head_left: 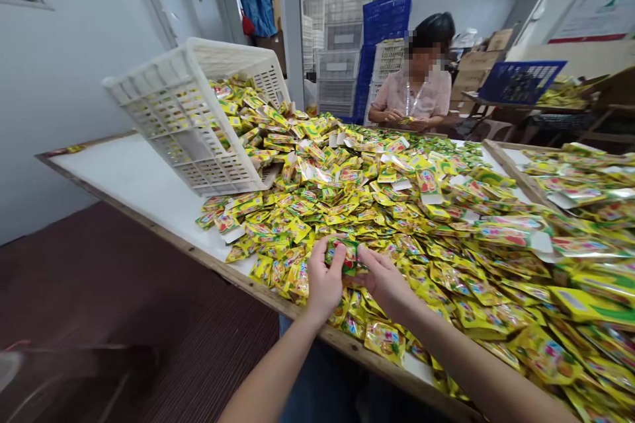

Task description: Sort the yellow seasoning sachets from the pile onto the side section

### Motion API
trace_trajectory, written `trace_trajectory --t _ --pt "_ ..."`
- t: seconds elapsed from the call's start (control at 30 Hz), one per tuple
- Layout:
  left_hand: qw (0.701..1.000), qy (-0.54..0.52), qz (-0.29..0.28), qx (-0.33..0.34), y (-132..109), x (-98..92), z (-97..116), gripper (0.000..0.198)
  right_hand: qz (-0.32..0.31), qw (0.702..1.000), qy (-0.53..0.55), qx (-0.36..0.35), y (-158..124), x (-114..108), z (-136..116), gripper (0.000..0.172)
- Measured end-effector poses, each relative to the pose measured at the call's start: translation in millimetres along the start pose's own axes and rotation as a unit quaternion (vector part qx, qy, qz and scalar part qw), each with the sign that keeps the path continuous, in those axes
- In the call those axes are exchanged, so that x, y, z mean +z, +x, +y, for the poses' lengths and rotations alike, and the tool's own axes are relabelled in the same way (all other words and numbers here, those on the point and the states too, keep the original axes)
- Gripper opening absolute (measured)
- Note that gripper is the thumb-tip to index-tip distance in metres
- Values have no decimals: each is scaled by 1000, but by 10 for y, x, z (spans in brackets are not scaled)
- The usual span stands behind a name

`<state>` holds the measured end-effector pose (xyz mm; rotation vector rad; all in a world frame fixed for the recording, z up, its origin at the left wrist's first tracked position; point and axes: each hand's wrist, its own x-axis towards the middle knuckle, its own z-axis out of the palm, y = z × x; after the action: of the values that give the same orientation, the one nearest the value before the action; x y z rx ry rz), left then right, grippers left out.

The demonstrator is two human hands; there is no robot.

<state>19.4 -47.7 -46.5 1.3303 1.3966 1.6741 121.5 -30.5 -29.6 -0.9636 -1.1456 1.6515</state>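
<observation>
Both my hands meet over a heap of small yellow snack packets [397,211] that covers the white table [133,175]. My left hand [323,281] and my right hand [383,277] are each closed on the ends of one green and red packet [343,254], held just above the pile near the table's front edge. Loose yellow packets lie under and around both wrists.
A white plastic crate [198,112] lies tipped on its side at the left, spilling packets. A person in a pink shirt [419,96] sits at the far side, hands on the pile. A wooden divider [513,172] separates another packet heap on the right. Stacked crates [347,46] stand behind.
</observation>
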Motion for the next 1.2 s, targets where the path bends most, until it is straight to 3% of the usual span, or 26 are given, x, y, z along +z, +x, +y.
trace_trajectory --t 0.1,0.2,0.27,0.37,0.43,0.5,0.6,0.77,0.83,0.9,1.0,1.1,1.17,1.2 --pt "992 70 -76 74 -45 -77 -4 23 11 996 -81 -30 -83 -55 -30 41" --pt "946 273 -140 108 236 -333 -16 28 31 984 -169 -37 -200 -258 -112 39" --pt "897 427 -95 65 627 -611 -47 30 67 977 -200 -39 -303 -467 -148 34" --pt "863 505 -31 9 1277 -1069 -161 33 120 969 -212 -39 -471 -766 -125 31" --pt "839 543 -25 -33 1574 -1309 -272 34 139 968 -205 -29 -573 -878 -76 29" --pt "823 565 -32 -53 1707 -1456 -372 34 155 969 -193 -22 -653 -907 -27 28" --pt "813 580 -39 -41 1699 -1508 -425 30 160 972 -170 -7 -723 -860 4 31" --pt "826 563 -7 33 1501 -1288 -185 28 151 984 -99 7 -760 -764 -76 39" --pt "868 491 19 75 1323 -1089 -47 24 134 989 -68 15 -746 -706 -117 38" --pt "933 344 24 103 1056 -819 65 26 116 992 -40 13 -702 -624 -140 38" --pt "988 125 -19 91 560 -340 148 31 98 995 13 -16 -592 -505 -136 38" --pt "998 -30 -44 14 129 60 138 35 93 992 67 -55 -500 -490 -127 40" --pt "997 -57 -53 -9 -44 195 117 41 98 991 67 -68 -498 -555 -142 39" --pt "998 -31 -54 12 -93 218 112 47 103 991 51 -69 -519 -601 -156 39"
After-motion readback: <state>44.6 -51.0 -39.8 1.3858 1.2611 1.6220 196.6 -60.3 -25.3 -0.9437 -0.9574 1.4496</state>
